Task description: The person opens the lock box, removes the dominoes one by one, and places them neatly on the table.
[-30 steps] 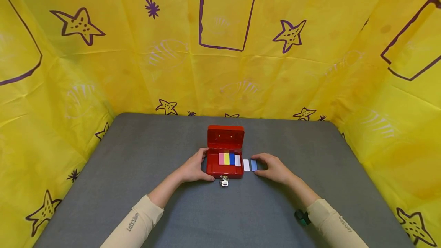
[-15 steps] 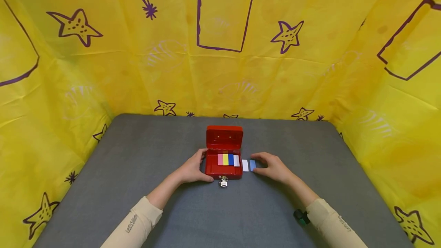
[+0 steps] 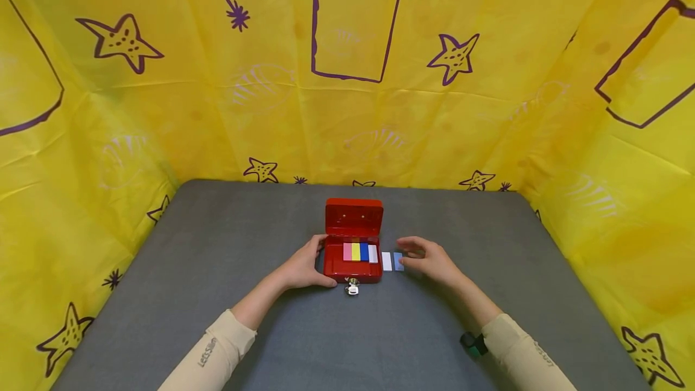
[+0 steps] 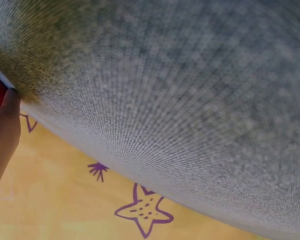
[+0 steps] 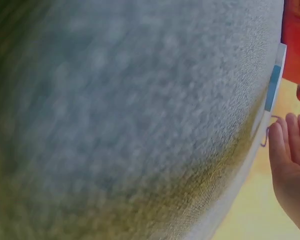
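A small red cash box [image 3: 336, 269] stands on the table with its lid [image 3: 353, 217] raised. Inside, a pink block [image 3: 347, 251], a yellow block [image 3: 355, 251], a dark blue block [image 3: 364, 251] and a white block [image 3: 373, 254] sit side by side. My left hand [image 3: 300, 265] holds the box's left side, thumb at the front corner and fingers toward the back. Right of the box, a second white block [image 3: 387, 261] and a light blue block [image 3: 399, 262] lie on the table, slightly apart. Over the light blue block's right side hovers my right hand [image 3: 431, 261], fingers relaxed, gripping nothing.
A metal latch with a key-like piece [image 3: 352, 286] hangs at the box's front. The grey table [image 3: 244, 216] meets yellow patterned cloth [image 3: 217, 119] at the back and sides. A dark band [image 3: 474, 344] is at my right wrist.
My right hand has let go of the light blue block; its fingers have lifted and drawn slightly back. The light blue block, the box and my left hand stay in place.
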{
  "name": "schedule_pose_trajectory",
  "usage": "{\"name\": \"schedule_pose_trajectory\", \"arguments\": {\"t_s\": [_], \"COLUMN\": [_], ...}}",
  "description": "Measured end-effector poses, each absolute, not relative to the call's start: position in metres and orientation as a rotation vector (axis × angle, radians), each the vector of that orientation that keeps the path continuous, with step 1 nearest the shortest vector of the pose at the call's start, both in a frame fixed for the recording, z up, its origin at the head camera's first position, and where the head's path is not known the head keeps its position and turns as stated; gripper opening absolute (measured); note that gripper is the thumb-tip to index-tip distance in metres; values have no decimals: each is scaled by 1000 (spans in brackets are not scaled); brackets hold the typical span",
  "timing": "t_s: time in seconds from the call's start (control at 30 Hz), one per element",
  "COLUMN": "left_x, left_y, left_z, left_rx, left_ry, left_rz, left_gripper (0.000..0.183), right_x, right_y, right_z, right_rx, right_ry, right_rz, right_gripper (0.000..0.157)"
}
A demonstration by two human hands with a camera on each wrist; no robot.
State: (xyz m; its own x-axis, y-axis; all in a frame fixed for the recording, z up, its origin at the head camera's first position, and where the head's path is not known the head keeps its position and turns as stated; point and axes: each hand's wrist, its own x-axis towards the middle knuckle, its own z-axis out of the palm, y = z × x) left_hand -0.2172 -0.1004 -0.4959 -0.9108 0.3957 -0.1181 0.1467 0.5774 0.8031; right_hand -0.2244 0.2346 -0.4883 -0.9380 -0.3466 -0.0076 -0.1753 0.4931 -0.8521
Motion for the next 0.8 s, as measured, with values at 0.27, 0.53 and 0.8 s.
{"name": "schedule_pose_trajectory", "arguments": {"t_s": [0.27, 0.53, 0.8], "left_x": [-216, -216, -216], "left_y": [-100, -100, -100], "left_z": [-495, -495, -494], "left_rx": [437, 430, 427], "left_ry": [2522, 2528, 2535], "left_rz": [1250, 1244, 1225], "left_gripper": [103, 102, 102], "right_x": [-227, -230, -218], "right_y": [231, 226, 202], "right_z": [-486, -483, -451], "right_rx": [-406, -401, -396], "right_ry": [2519, 2518, 2493], "right_rz": [-1550, -1602, -1595], "right_gripper": [41, 41, 40]}}
